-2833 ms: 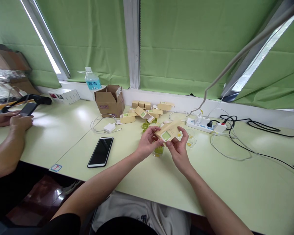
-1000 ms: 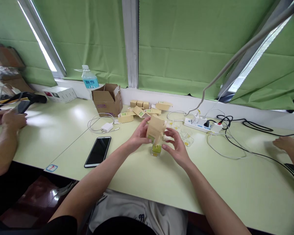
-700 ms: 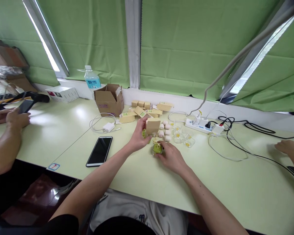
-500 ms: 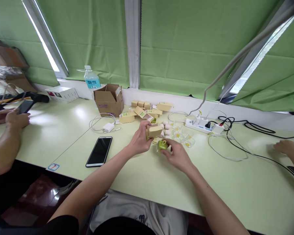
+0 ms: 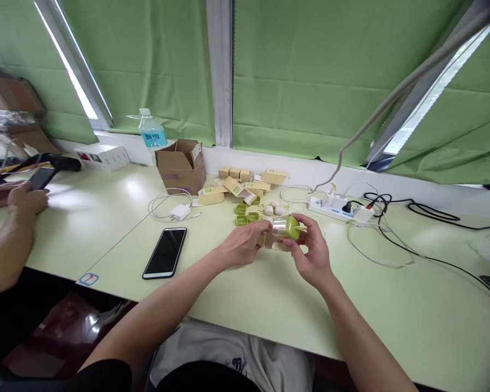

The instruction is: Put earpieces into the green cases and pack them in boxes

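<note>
My right hand [image 5: 313, 251] grips a green-lidded clear container [image 5: 286, 227] that lies sideways between its fingers and thumb. Beside it, my left hand [image 5: 245, 243] holds a small cream box [image 5: 278, 246], which sits low between the two hands and is partly hidden. Several green cups [image 5: 242, 220] stand on the table just behind my left hand. Pale pinkish round pieces [image 5: 268, 209] lie behind the container. Farther back is a pile of small cream boxes [image 5: 237, 188], some with open flaps.
A black phone [image 5: 165, 253] lies left of my arms. Behind it are a white charger [image 5: 180, 212] with its cable, a brown carton [image 5: 181, 167] and a bottle [image 5: 153, 130]. A power strip [image 5: 330, 209] with cords is at right. Another person's hands [image 5: 24, 197] hold a phone at far left.
The green-lidded container has turned sideways and moved right and up in my right hand. The cream box has dropped lower and turned. The other person's hand at far right has left the view.
</note>
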Action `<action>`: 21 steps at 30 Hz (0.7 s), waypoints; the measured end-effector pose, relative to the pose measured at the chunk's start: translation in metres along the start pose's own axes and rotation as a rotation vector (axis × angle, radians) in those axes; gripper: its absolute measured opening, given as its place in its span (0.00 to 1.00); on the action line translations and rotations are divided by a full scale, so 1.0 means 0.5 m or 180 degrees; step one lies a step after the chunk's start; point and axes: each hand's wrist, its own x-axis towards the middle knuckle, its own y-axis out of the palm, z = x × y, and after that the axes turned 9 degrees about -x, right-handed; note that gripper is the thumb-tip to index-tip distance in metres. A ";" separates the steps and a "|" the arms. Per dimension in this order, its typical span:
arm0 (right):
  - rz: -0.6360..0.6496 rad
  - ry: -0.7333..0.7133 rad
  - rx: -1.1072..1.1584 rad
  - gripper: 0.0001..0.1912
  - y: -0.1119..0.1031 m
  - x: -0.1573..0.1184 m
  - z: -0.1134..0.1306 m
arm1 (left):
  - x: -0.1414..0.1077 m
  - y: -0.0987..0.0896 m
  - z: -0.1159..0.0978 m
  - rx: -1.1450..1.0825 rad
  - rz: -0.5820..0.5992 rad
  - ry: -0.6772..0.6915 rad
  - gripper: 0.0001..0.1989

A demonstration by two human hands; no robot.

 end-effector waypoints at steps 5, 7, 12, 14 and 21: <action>0.0262 -0.0185 -0.0585 0.23 -0.021 0.010 0.010 | -0.003 0.000 0.006 0.0301 -0.0048 0.0110 0.37; 0.0421 -0.0085 -0.0683 0.24 -0.026 0.013 0.018 | -0.004 0.001 0.009 0.0320 -0.0044 0.0200 0.36; 0.0761 0.0064 -0.1016 0.25 -0.028 0.011 0.038 | -0.005 0.007 0.011 0.0068 -0.0106 0.0162 0.35; 0.0814 0.0091 -0.1021 0.25 -0.025 0.010 0.039 | -0.004 0.010 0.008 -0.0027 -0.0136 0.0086 0.35; 0.0577 0.0037 -0.1046 0.24 -0.003 0.005 0.021 | -0.004 0.017 0.003 -0.0193 -0.0170 -0.0015 0.36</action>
